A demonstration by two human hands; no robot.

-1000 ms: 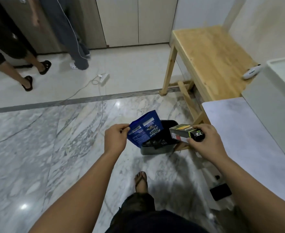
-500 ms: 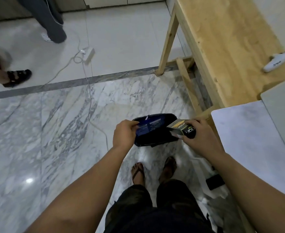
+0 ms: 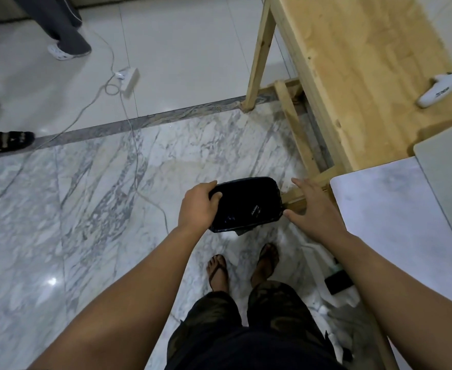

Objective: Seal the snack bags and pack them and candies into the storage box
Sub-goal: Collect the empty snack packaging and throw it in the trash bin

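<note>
Left hand (image 3: 198,206) grips black bin (image 3: 246,204) rim, likely steadying it; right hand (image 3: 312,209) hovers open, empty, just beside.

The storage box (image 3: 246,202) is a dark, nearly black container with rounded corners and a glossy open top, seen from above. It sits low, just left of the wooden table (image 3: 352,76), near the table's lower crosspiece, and is tilted slightly. Its inside is dark; a small pale label shows within, but the contents cannot be made out. A grey edge shows under its lower rim.
</note>
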